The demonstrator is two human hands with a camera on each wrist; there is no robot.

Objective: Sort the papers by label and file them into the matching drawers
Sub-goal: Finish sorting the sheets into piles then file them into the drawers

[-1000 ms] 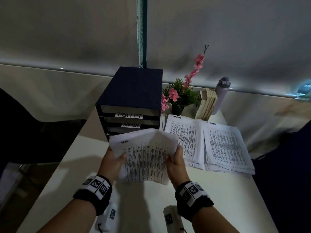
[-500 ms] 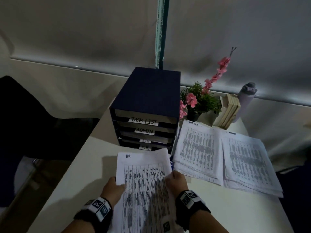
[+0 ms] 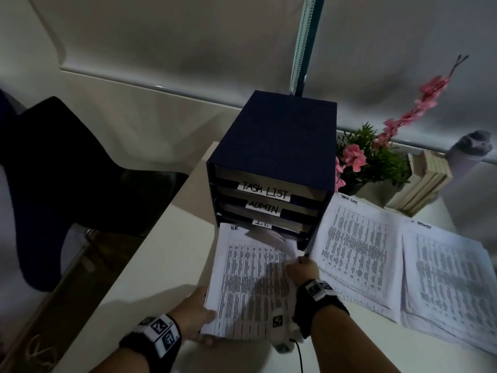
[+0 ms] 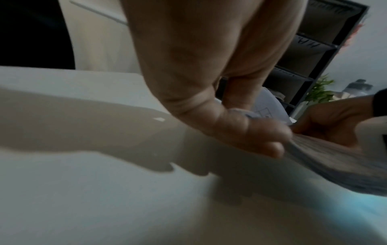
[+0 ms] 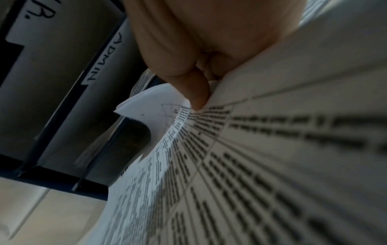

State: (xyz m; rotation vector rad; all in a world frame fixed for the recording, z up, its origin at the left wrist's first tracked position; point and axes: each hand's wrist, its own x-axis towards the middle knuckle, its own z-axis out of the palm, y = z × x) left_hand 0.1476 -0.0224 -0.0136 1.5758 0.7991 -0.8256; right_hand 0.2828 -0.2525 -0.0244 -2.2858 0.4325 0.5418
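- Head view: a stack of printed papers [image 3: 247, 286] headed "H.R." lay slanted in front of the dark blue drawer unit [image 3: 274, 157], its far edge reaching the lowest drawer slot, where the top sheets curled upward.
- The left hand [image 3: 195, 309] gripped the stack's near left edge, fingers under it and thumb at the side.
- The right hand [image 3: 302, 270] held the stack's right edge, fingers curled around the paper.
- The unit's drawers carried white labels reading "TASK LIST" [image 3: 265, 190], "ADMIN" [image 3: 263, 208] and "I.T." [image 3: 262, 223]; the lowest label was hidden by the papers.
- To the right, on the white table [image 3: 166, 265], lay a pile headed "TASK LIST" [image 3: 357, 246] and, overlapping it, a pile headed "ADMIN" [image 3: 446, 278].
- Behind them stood a potted plant with pink flowers [image 3: 376, 160], a leaning row of books [image 3: 425, 181] and a grey bottle [image 3: 473, 152].
- Left wrist view: the left hand [image 4: 220, 82] pinched the paper stack's [image 4: 335, 162] edge between thumb and fingers just above the table [image 4: 104, 199]; the right hand [image 4: 335, 122] gripped the far side, and the drawer unit [image 4: 310, 54] stood behind.
- Right wrist view: the right hand [image 5: 199, 49] closed on the papers [image 5: 251, 157], a fingertip pressing the curled corner; the sheets' edge touched the drawer unit [image 5: 62, 116] below the "ADMIN" label [image 5: 104, 58].
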